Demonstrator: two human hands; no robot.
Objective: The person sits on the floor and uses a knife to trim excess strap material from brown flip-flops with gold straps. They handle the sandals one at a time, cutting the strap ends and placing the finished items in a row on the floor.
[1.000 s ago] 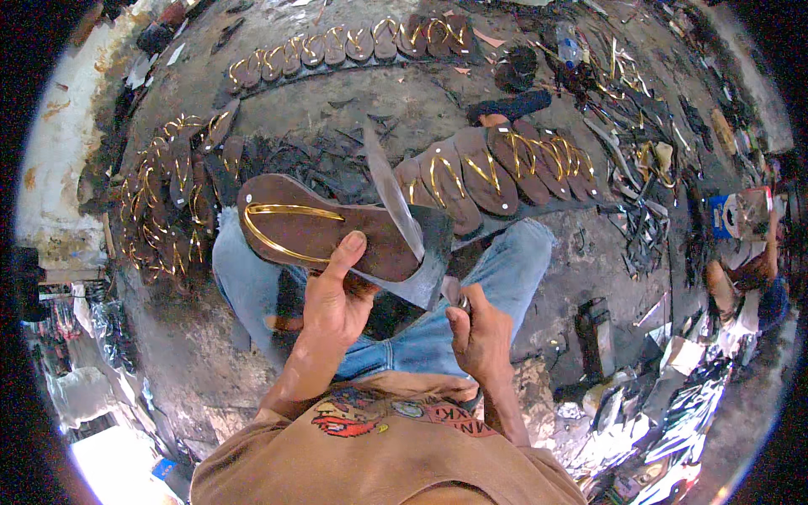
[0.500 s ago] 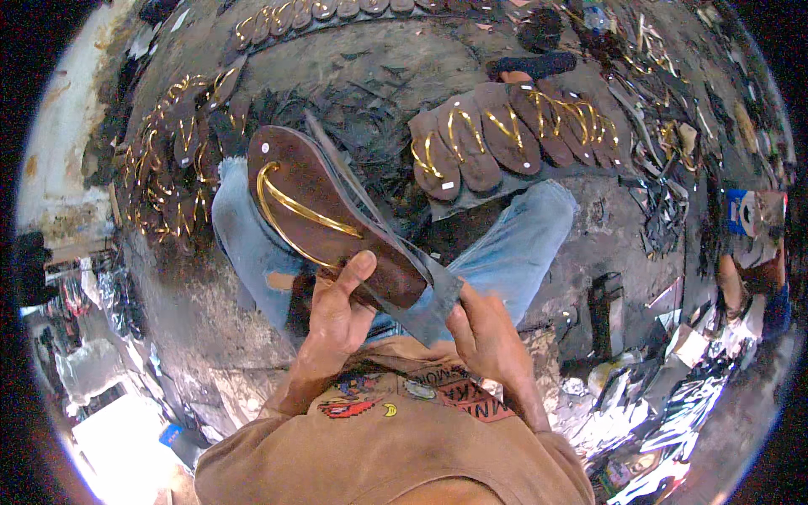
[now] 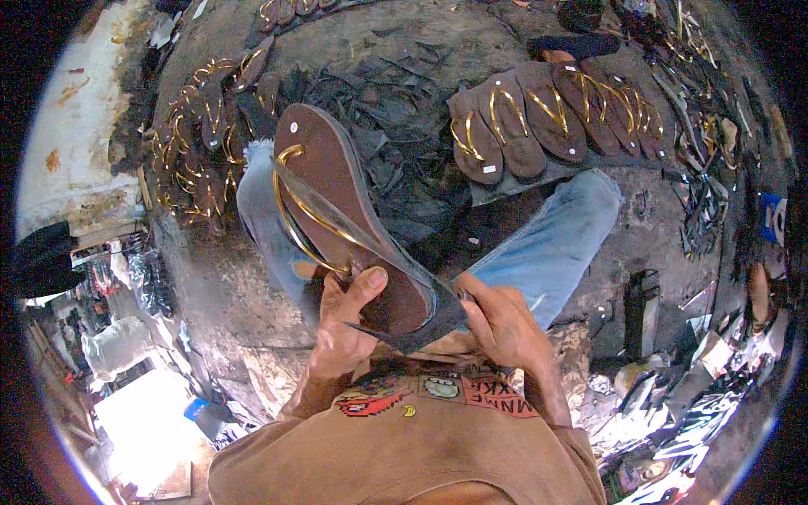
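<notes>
A brown flip-flop (image 3: 324, 160) with a shiny gold strap stands tilted over my lap, its toe pointing away from me. My left hand (image 3: 347, 324) is closed around its heel end, thumb pressed on the footbed by the strap. Dark grey rubber edging (image 3: 418, 337) runs along the sole's right side and loops loosely below the heel. My right hand (image 3: 507, 324) is closed, pinching this rubber strip just right of the heel. The inner side of the right fingers is partly hidden, so anything else between them does not show.
Several finished-looking flip-flops (image 3: 551, 114) lie in a row at the far right. A pile of gold-strapped ones (image 3: 198, 143) is at the left. Dark rubber scraps (image 3: 396, 109) cover the ground ahead. A black upright tool-like object (image 3: 641, 316) stands beside shiny plastic scraps (image 3: 673, 421).
The flip-flop has turned more upright. The rubber edging has shifted round below the heel, and my right hand keeps its pinch on it. The whole view has shifted slightly.
</notes>
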